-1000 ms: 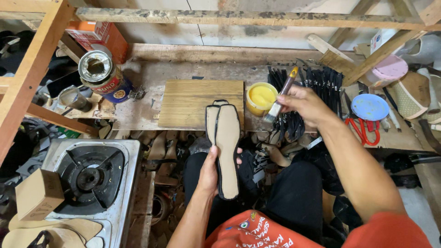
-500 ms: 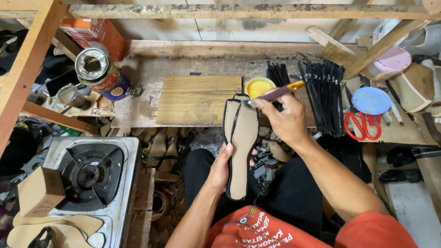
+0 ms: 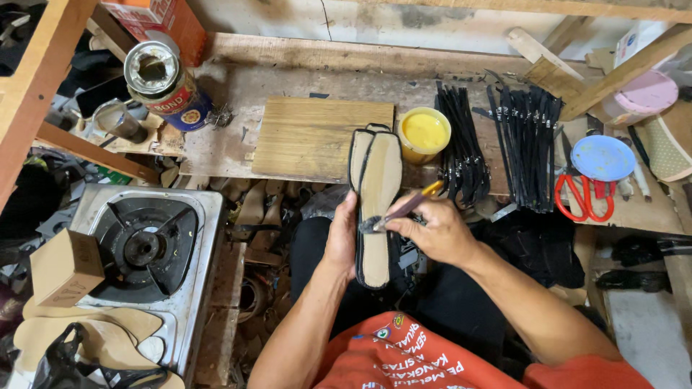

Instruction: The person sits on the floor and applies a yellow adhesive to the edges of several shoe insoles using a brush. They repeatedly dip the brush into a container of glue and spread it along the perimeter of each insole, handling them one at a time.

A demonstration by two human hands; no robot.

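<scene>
Head view: left hand (image 3: 344, 241) grips the sole (image 3: 376, 209) from its left edge, fingers wrapped behind. Sole is tan on top with a black rim, a second black-edged piece showing along its left side. Long axis runs near vertical in frame, one rounded end up over the board (image 3: 317, 137), the other end down over the lap. Right hand (image 3: 436, 232) pinches a brush (image 3: 402, 210), bristle tip touching the sole mid-length, handle angled up-right. Yellow glue pot (image 3: 424, 133) sits just right of the sole's top end.
</scene>
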